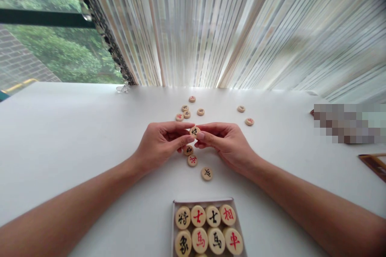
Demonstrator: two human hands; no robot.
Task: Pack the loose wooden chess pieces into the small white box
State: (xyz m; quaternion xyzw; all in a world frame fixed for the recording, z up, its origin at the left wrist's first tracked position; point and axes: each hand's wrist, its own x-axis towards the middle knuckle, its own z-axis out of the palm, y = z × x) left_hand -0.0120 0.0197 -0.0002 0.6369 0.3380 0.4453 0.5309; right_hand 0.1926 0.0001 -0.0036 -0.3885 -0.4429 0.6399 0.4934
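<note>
Between the fingertips of my left hand (164,138) and my right hand (226,140) is a round wooden Chinese chess piece (194,131) with a black character. Both hands pinch it, raised a little over the white table, its face turned toward me. Just below my hands lie a black-marked piece (188,150), partly covered by my left fingers, a red-marked piece (192,160) and another black-marked piece (206,173). Nearer to me stands an open box (174,225) with rows of pieces in red and black; its near end is cut off by the frame.
Several loose pieces lie beyond my hands, among them a red one (192,99) and, farther right, another red one (249,121). A string curtain (193,28) hangs at the table's (75,128) far edge. Brown-edged objects, one partly pixelated, lie at the right.
</note>
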